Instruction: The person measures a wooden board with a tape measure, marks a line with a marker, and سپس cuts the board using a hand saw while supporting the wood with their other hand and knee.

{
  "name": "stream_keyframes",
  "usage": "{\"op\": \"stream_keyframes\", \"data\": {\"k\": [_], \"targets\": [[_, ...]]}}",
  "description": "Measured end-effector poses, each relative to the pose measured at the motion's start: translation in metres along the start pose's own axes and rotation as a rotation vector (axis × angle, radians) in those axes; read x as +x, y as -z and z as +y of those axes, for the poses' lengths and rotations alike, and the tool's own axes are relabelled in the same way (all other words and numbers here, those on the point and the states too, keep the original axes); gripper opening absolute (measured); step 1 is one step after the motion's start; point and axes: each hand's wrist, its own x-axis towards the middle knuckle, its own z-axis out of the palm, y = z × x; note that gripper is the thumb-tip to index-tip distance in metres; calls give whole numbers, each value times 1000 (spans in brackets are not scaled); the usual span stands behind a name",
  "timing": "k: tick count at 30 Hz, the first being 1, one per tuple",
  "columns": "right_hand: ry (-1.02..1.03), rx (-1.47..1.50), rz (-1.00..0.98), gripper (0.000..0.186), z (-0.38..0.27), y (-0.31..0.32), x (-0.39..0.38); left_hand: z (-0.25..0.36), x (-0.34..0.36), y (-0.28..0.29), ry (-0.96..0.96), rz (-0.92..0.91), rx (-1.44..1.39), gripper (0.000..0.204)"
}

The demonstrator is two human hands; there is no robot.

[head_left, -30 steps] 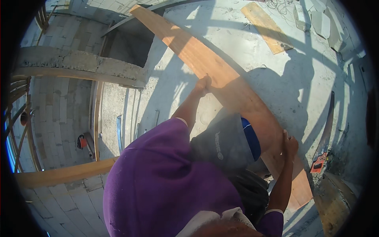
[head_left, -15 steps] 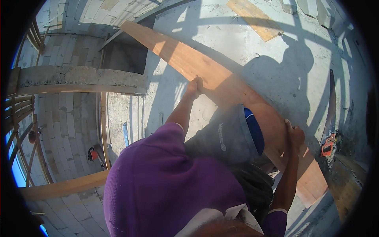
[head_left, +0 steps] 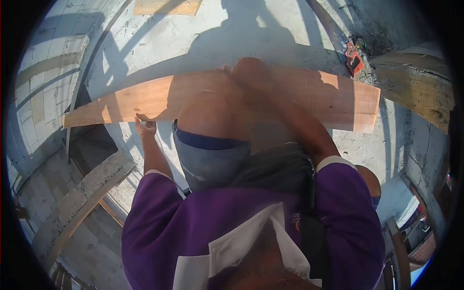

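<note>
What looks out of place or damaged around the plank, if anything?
Mainly the handsaw: it lies loose on the floor beside crumbly debris, beyond the plank. The board at right looks stained and rough. The plank shows no obvious damage; its bowed outline may be fisheye bending.

The board [head_left: 193,83] lies crosswise before me, my left hand [head_left: 146,128] at its near edge, my right hand [head_left: 249,68] by its far edge; beyond it, a saw [head_left: 351,52] lies far right and another plank [head_left: 169,7] far left
</note>
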Motion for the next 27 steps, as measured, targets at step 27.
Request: {"op": "stream_keyframes", "data": {"k": [27], "targets": [[-179, -131, 683, 59, 221, 384, -131, -187, -128, -192, 70, -839, 51, 41]]}}
